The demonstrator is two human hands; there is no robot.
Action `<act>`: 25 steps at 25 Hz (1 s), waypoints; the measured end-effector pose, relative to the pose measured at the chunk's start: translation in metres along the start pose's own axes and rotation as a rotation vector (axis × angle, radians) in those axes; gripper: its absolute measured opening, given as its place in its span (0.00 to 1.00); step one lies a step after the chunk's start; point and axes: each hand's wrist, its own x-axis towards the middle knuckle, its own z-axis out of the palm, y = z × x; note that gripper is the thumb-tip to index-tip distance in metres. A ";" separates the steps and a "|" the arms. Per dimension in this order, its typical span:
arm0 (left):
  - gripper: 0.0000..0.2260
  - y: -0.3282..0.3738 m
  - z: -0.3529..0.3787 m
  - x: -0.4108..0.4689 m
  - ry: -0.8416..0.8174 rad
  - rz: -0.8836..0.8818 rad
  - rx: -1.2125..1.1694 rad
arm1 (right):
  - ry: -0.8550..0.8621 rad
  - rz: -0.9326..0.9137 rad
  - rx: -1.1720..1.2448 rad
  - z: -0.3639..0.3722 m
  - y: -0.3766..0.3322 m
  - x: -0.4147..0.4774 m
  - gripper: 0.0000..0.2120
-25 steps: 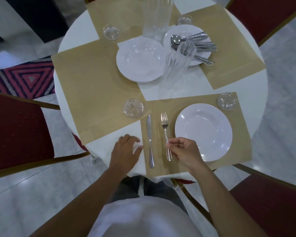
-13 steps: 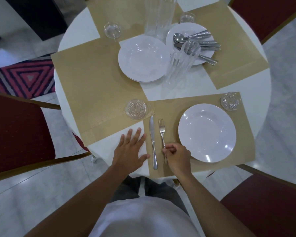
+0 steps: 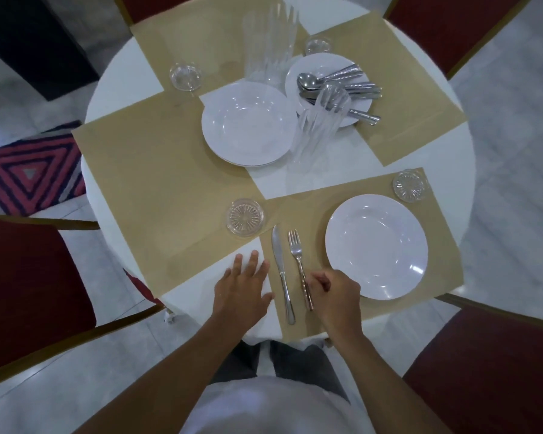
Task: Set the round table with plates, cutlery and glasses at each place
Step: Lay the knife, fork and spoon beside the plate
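Head camera, looking down on a round white table (image 3: 436,158): at the nearest place setting the person's right hand (image 3: 336,296) curls its fingers round the lower handle of a fork (image 3: 297,261), which lies flat on a tan placemat (image 3: 445,245) with its tines pointing away from the person. A table knife (image 3: 281,270) lies just left of the fork and roughly parallel to it, untouched. A white deep plate (image 3: 376,245) sits on the same mat to the right of the fork, close to the right hand but apart from it. The left hand (image 3: 243,292) rests open and flat, fingers spread, on the bare white tabletop just beside the mat's left edge.

A cut-glass coaster (image 3: 245,217) sits at the near corner of the left-hand mat, and a second coaster (image 3: 410,185) at the far right corner of the near mat. At the table's centre stands a stack of white plates (image 3: 248,126). Behind it and to the right, a smaller plate (image 3: 320,62) carries a pile of spoons and other cutlery (image 3: 342,86). A ribbed clear tumbler (image 3: 322,120) stands in front of that plate, and taller clear tumblers (image 3: 270,39) stand further back. Red upholstered chairs (image 3: 29,277) ring the table.
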 end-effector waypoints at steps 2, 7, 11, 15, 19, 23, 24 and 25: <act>0.26 0.008 -0.032 0.010 0.082 0.001 -0.071 | 0.031 -0.027 0.054 -0.018 -0.004 0.005 0.05; 0.20 0.055 -0.096 0.063 0.312 0.235 -0.294 | 0.098 -0.056 0.135 -0.076 0.000 0.059 0.03; 0.18 0.101 -0.123 0.145 0.295 0.248 -0.338 | 0.148 -0.027 0.205 -0.113 0.003 0.134 0.04; 0.22 0.139 -0.131 0.212 0.186 0.261 -0.347 | 0.149 -0.099 0.239 -0.133 -0.002 0.208 0.05; 0.28 0.159 -0.133 0.247 0.231 0.301 -0.161 | 0.126 -0.185 0.225 -0.137 -0.017 0.289 0.07; 0.29 0.163 -0.133 0.261 0.117 0.133 -0.111 | 0.109 -0.348 0.149 -0.126 -0.044 0.365 0.08; 0.29 0.164 -0.133 0.264 0.096 0.114 -0.095 | 0.096 -0.381 0.129 -0.119 -0.051 0.384 0.08; 0.29 0.166 -0.134 0.266 0.077 0.105 -0.080 | 0.084 -0.417 0.099 -0.113 -0.057 0.402 0.09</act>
